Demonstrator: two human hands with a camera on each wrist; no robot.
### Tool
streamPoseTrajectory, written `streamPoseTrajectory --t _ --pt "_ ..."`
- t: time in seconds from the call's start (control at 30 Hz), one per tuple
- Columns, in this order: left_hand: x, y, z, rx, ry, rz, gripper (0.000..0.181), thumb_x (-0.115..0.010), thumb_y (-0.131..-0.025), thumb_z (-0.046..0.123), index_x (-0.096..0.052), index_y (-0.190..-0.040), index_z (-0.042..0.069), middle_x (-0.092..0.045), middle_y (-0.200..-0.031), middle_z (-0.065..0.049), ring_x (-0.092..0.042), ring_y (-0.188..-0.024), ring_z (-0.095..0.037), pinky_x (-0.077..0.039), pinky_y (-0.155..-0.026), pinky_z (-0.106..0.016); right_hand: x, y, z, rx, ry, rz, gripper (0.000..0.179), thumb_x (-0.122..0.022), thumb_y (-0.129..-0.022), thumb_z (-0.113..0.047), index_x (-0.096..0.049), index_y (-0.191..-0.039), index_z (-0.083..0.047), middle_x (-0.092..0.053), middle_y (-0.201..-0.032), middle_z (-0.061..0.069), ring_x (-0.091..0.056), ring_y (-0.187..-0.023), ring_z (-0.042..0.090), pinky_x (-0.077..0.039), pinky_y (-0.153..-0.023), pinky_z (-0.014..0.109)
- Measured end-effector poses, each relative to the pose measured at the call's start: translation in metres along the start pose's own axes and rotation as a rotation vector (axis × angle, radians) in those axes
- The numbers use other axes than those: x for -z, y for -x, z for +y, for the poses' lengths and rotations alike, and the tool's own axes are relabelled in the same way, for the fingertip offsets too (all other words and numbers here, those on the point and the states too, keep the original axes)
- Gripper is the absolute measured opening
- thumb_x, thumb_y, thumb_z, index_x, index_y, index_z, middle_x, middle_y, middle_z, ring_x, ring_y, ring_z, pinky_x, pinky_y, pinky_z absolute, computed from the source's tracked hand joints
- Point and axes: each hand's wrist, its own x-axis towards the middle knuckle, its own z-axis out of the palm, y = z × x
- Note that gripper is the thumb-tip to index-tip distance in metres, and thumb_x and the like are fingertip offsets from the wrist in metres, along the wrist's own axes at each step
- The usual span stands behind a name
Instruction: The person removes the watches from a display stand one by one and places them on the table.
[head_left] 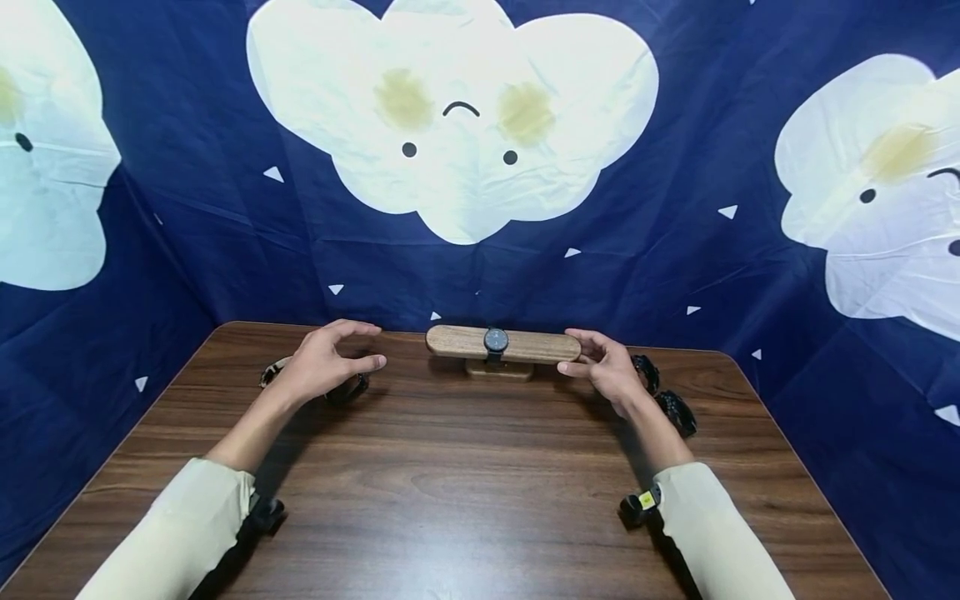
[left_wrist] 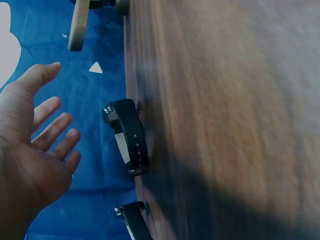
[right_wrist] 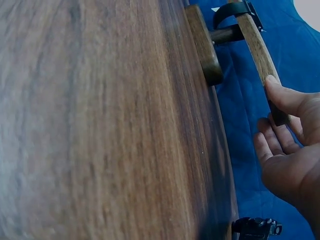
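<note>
A wooden T-shaped watch stand (head_left: 457, 340) stands near the table's back edge, a dark round-faced watch (head_left: 496, 340) strapped about the middle of its bar. At the bar's right end, my right hand (head_left: 606, 371) pinches the wood, thumb on the near face, as the right wrist view also shows. My left hand (head_left: 318, 362) is held apart from the stand's left end, fingers spread and nothing in them. Below it lies a black-strapped watch (left_wrist: 131, 135), partly covered by the hand in the head view. Another watch (head_left: 273, 372) lies further left.
Two dark watches (head_left: 677, 412) rest on the table right of my right hand. The brown wood-grain table (head_left: 450, 483) has rounded back corners. Dark blue cloth (head_left: 225, 250) with white cloud shapes hangs behind it and along both sides.
</note>
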Motion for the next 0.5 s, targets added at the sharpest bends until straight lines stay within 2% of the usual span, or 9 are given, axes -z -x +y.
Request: streamPoseTrajectory --t 0.13,0.3,0.5 --pt "0.000 -0.003 0.005 0.006 0.019 0.009 0.060 -0.091 -0.096 0.039 -0.073 -0.148 0.014 -0.068 -0.159 -0.013 -0.053 -0.158 -0.040 -0.040 -0.129 -0.066 -0.001 0.000 -0.001 -0.008 -0.007 0.014 0.073 -0.090 -0.094 -0.003 -0.062 -0.161 -0.008 -0.065 -0.159 0.022 -0.061 -0.150 0.034 -0.044 -0.133 0.047" --pt "-0.004 -0.007 0.012 0.026 0.059 -0.013 0.066 -0.091 -0.095 0.048 -0.071 -0.152 0.020 -0.062 -0.167 -0.011 -0.046 -0.164 -0.041 -0.037 -0.131 -0.069 -0.002 0.001 -0.002 -0.006 -0.011 0.030 0.073 -0.090 -0.093 -0.002 -0.063 -0.160 -0.007 -0.066 -0.157 0.023 -0.063 -0.146 0.030 -0.046 -0.132 0.043" --pt "-0.015 -0.011 0.020 0.010 0.114 -0.027 0.071 -0.092 -0.094 0.050 -0.068 -0.155 0.022 -0.060 -0.168 -0.009 -0.044 -0.165 -0.039 -0.033 -0.133 -0.069 -0.003 0.002 -0.001 0.002 0.001 0.046 0.072 -0.092 -0.092 -0.003 -0.064 -0.159 -0.007 -0.069 -0.153 0.023 -0.067 -0.130 0.014 -0.052 -0.119 0.022"
